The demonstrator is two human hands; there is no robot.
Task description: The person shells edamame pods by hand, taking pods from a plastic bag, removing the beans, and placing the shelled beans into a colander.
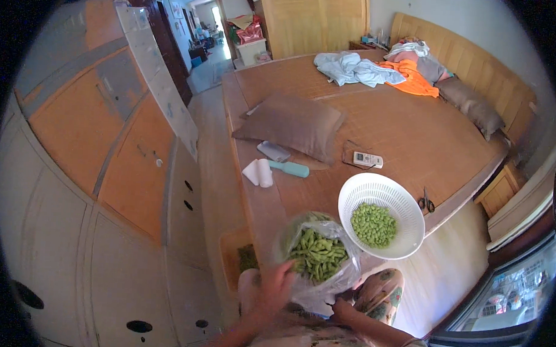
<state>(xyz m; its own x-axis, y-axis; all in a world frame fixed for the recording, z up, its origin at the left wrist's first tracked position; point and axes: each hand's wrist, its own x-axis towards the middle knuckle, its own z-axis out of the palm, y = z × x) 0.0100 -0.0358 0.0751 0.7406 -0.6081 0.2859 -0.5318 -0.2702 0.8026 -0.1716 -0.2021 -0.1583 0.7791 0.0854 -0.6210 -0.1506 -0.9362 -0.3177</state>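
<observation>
A transparent plastic bag (341,280) full of green edamame pods (319,256) rests at the bed's near edge, by my lap. My left hand (276,285) is at the bag's left side, its fingers by the pods and smeared by motion. Low on the bag's right side is my right hand (342,308), its fingers closed on the edge of the plastic. To the right of the bag, a white slotted basket (412,210) holds a heap of shelled green beans (374,226).
Scissors (426,202) lie right of the basket, and a remote control (368,159) behind it. A teal-handled lint roller (287,168) and a brown pillow (298,122) are farther left. Below the bed's left edge stands an orange bin (229,266) with green scraps. Cabinets (67,239) line the left.
</observation>
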